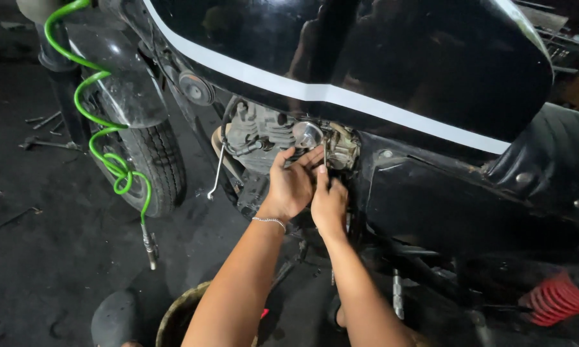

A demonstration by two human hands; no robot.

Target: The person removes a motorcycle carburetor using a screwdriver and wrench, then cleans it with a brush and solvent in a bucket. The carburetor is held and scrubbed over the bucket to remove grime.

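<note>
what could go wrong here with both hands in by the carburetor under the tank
1. Both hands, left hand and right hand, crowd the carburetor; a small part could slip and vanish on the dark floor.
2. The green coiled hose hangs by the front wheel and might snag an arm.

Both forearms reach up and forward, bare. Left hand (291, 185) curled, fingers bent inward, thin bracelet on its wrist. Right hand (329, 204) just beside it, touching, fingers tucked forward out of sight.
</note>
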